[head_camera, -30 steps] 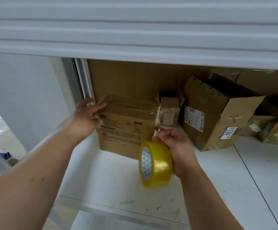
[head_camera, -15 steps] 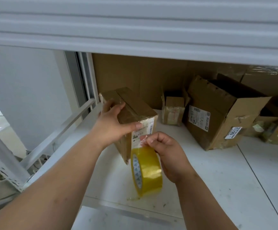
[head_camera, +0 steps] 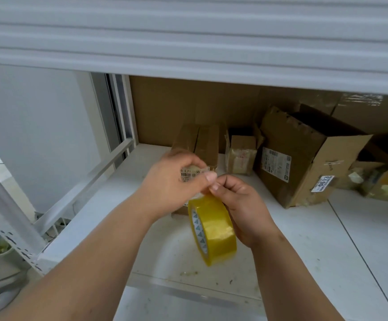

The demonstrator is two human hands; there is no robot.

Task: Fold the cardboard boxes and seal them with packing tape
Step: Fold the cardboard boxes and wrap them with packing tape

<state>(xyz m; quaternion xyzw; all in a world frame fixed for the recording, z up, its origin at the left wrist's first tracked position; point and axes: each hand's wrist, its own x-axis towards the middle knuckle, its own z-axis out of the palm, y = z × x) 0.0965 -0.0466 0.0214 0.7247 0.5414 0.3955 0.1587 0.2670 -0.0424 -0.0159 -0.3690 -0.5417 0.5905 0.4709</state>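
A closed brown cardboard box (head_camera: pixel 200 141) with a barcode label stands on the white shelf (head_camera: pixel 315 239), directly behind my hands. My right hand (head_camera: pixel 241 209) grips a roll of yellow packing tape (head_camera: pixel 213 230), held on edge just above the shelf. My left hand (head_camera: pixel 176 184) pinches the loose end of the tape at the top of the roll, thumb and fingertips meeting my right fingertips. The pulled end looks clear against the box label. The lower front of the box is hidden by my left hand.
A small taped box (head_camera: pixel 242 154) stands right of the task box. A large open box (head_camera: pixel 304 156) lies tilted further right, with more packages (head_camera: pixel 382 181) at the far right. A white upper shelf edge (head_camera: pixel 188 42) hangs overhead. Shelf posts (head_camera: pixel 10 216) stand left.
My left hand has let go of the box and come to the tape roll, pinching its end. The box now stands on the shelf, turned end-on.
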